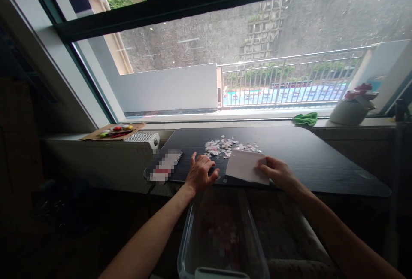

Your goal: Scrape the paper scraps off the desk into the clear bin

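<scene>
My right hand (pixel 277 171) pinches the right edge of a pale, flat sheet of paper or card (pixel 243 166), which is tilted over the front of the dark table (pixel 299 152). Behind the sheet lies a loose pile of small pale paper scraps (pixel 222 145), partly hidden by it. My left hand (pixel 201 171) is to the left of the sheet, near the table's front edge, with its fingers curved and apart and nothing seen in them. Below both hands is a clear plastic bin (pixel 186 238) with small pale bits at its bottom.
A phone, partly blurred out (pixel 175 157), lies on the table's left end. Cardboard with colourful items (pixel 93 135) rests on the radiator (pixel 144 141). On the sill are a green cloth (pixel 305 119) and a whitish pot-like object (pixel 347 109). Patterned fabric (pixel 286 227) is right of the bin.
</scene>
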`<control>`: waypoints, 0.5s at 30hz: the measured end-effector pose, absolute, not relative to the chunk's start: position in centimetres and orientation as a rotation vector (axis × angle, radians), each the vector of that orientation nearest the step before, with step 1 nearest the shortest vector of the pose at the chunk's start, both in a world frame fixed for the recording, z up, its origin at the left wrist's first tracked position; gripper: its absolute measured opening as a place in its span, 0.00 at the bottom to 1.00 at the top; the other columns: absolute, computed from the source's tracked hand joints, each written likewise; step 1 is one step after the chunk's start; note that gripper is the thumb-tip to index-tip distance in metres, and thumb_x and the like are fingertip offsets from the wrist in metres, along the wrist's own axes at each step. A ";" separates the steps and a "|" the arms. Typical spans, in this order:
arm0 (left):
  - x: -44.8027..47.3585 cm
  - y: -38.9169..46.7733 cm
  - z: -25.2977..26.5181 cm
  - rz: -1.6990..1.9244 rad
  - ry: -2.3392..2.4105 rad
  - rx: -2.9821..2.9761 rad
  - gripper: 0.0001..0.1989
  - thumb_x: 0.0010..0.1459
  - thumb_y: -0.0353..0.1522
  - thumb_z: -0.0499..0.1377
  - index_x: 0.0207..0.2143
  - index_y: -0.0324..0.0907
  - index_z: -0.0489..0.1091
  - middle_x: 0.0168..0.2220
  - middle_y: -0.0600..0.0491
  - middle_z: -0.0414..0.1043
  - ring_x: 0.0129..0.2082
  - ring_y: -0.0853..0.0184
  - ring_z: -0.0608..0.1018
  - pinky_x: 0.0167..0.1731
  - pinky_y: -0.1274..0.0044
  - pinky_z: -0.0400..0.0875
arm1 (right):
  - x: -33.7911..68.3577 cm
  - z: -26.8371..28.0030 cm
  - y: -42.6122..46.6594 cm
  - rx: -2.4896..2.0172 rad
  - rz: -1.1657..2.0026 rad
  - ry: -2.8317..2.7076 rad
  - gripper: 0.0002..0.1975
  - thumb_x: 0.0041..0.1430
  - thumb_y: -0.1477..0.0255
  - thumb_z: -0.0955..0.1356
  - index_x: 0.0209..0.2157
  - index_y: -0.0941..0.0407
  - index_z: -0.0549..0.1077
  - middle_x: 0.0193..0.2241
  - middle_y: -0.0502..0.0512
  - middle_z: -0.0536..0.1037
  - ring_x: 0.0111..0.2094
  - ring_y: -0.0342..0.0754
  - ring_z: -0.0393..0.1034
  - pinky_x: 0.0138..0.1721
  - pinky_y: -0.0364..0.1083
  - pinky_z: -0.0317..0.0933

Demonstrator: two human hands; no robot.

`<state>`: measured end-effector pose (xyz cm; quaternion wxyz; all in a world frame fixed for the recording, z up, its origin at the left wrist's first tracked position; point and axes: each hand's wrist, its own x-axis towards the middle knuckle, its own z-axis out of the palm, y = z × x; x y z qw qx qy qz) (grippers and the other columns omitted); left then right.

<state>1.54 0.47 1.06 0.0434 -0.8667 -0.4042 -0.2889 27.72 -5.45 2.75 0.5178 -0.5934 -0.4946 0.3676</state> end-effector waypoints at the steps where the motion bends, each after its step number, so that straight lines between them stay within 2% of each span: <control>1: 1.5 0.5 1.0 -0.883 -1.235 -2.652 0.11 0.57 0.39 0.53 0.34 0.44 0.71 0.36 0.52 0.71 0.44 0.61 0.69 0.60 0.55 0.44 | 27.6 2.7 -5.5 -1.409 0.919 -1.187 0.11 0.40 0.67 0.71 0.28 0.56 0.74 0.27 0.52 0.80 0.28 0.48 0.73 0.29 0.45 0.68; 8: 1.5 0.5 1.1 -0.885 -1.239 -2.655 0.11 0.57 0.39 0.53 0.34 0.43 0.70 0.36 0.51 0.71 0.45 0.61 0.70 0.60 0.55 0.45 | 27.0 2.7 -6.0 -1.377 1.056 -1.161 0.12 0.39 0.68 0.73 0.29 0.56 0.75 0.29 0.52 0.80 0.30 0.49 0.74 0.30 0.45 0.69; 15: 1.6 0.5 1.0 -0.893 -1.249 -2.647 0.10 0.57 0.38 0.53 0.34 0.43 0.70 0.36 0.52 0.71 0.45 0.62 0.69 0.60 0.56 0.44 | 27.3 3.5 -6.8 -1.321 1.038 -1.193 0.12 0.39 0.67 0.73 0.28 0.57 0.76 0.27 0.52 0.79 0.28 0.47 0.73 0.29 0.43 0.67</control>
